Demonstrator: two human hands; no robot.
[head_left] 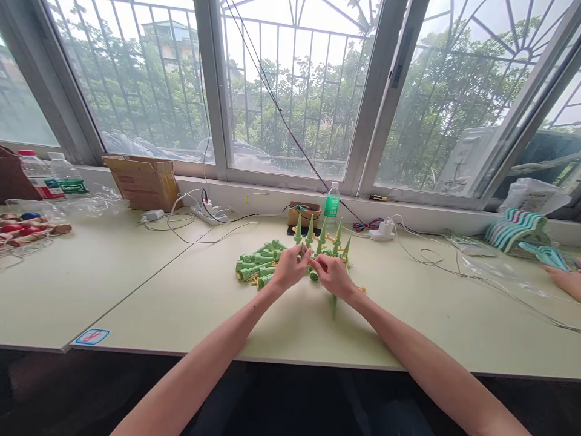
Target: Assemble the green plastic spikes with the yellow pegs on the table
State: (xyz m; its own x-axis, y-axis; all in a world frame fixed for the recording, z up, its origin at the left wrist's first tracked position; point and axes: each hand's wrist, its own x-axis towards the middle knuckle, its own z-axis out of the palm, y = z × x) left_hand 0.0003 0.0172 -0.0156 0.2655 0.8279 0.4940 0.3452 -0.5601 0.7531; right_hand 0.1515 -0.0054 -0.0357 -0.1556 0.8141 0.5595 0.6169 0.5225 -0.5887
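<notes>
In the middle of the table, my left hand point(290, 267) is closed round a green plastic watering spike point(302, 247), its tip poking up above the fingers. My right hand point(334, 276) is pinched right beside it, almost touching the left; what its fingers hold is hidden. To the left of my hands lies a heap of green spikes point(254, 270) with small yellow valves among them. Several spikes with yellow valves stand upright in a row point(322, 237) just behind my hands. Under my right wrist another green spike point(334, 307) points toward the table's front edge.
Behind the standing spikes are a small cardboard box point(311, 216) and a green-labelled bottle point(332, 201). Power strips point(209, 214) and cables run along the window side. At right, another person's hand point(563, 281) is near stacked hangers point(517, 233). A larger carton point(143, 184) stands at left.
</notes>
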